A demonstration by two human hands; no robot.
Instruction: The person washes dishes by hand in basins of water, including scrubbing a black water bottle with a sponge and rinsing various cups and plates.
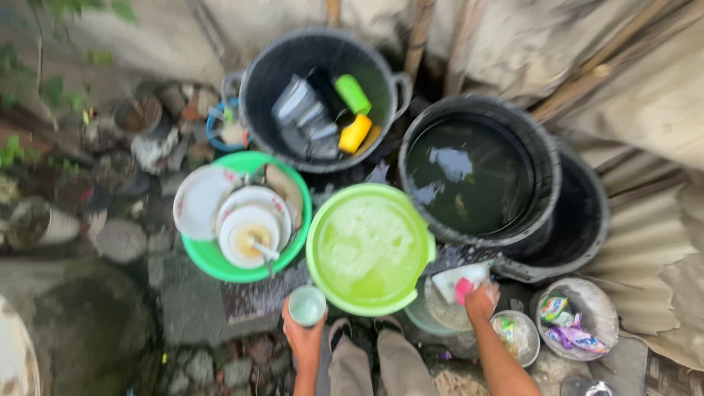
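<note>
Left hand [302,334]: I am gripping a pale cup [306,305].
Right hand [482,302]: I am pinching a pink sponge [463,290] beside the lime basin [369,249].

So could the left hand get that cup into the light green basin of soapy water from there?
Probably yes: the left hand holds the cup right beside the light green basin, whose top is open, with nothing between them.
</note>
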